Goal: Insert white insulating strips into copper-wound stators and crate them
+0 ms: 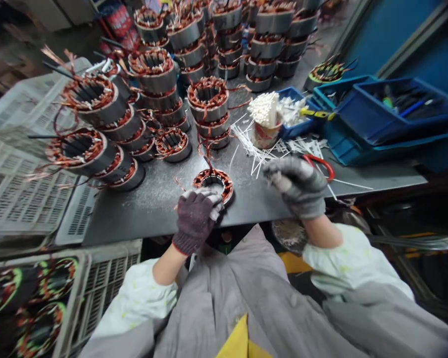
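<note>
A motor stator [229,186] with copper windings and a dark slotted bore lies near the table's front edge. My left hand [197,214], in a dark purple-brown glove with pale fingertips, is closed on its near left rim. My right hand [298,186], in a dirty grey glove, is over the table to the right, apart from that stator. Its fingers are curled and pinched together, and blur hides what may be between them. A red curved tool handle [330,171] shows just beyond its back; I cannot tell whether the hand holds it.
Stacked stators [209,102] crowd the back and left. A cup of white sticks [264,136] stands amid scattered white strips [252,154]. Blue bins [373,119] with tools are at right. White crates [23,194] flank the table's left side.
</note>
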The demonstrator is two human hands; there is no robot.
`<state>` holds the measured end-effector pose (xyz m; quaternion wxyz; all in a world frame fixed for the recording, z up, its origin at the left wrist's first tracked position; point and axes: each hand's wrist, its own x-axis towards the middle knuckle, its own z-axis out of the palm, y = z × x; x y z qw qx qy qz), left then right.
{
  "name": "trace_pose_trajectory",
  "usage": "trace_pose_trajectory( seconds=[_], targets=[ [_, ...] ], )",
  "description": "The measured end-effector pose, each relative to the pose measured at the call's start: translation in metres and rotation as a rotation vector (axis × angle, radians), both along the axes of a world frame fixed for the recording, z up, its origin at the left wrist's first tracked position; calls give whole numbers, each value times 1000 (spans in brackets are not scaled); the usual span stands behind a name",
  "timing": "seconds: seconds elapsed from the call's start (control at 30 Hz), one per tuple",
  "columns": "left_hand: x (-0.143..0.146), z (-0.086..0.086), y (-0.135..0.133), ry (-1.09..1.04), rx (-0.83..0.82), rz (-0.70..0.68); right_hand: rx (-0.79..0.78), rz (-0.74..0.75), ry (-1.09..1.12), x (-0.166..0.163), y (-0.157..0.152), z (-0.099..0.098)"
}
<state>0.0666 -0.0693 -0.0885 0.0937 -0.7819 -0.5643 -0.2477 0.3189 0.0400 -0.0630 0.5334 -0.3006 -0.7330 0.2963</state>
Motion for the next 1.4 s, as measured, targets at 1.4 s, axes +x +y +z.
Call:
trace_pose_trajectory(
  seconds=[1.4],
  targets=[
    [18,-7,-4,-256,-18,-31,23,94,-502,-52,-41,-45]
  ],
)
